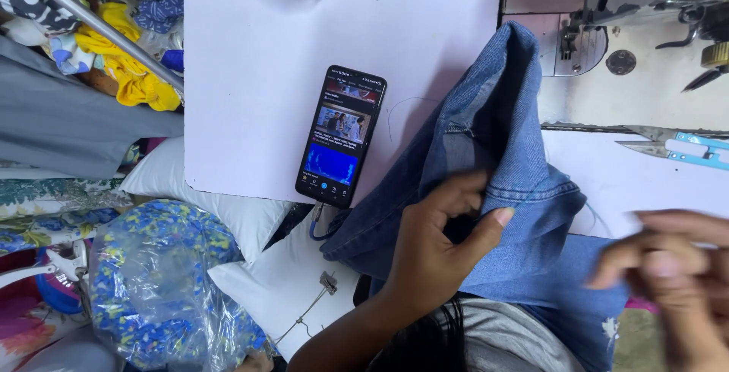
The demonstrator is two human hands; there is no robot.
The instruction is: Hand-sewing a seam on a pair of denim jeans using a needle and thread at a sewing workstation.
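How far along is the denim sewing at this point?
Done: nothing finished is visible. In hand: the left hand pinches a fold of the blue denim garment; the right hand is blurred beside it. Left: the denim lies short of the sewing machine, and the thread snips lie untouched.

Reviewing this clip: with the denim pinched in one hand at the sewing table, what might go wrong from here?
1. The black smartphone lies at the white table's front edge, beside the blue denim garment; a tug on the cloth might knock it off.
2. The blue-handled thread snips lie open-pointed near the blurred right hand; a quick reach could nick it.
3. The left hand only pinches a fold, so the denim may slip.
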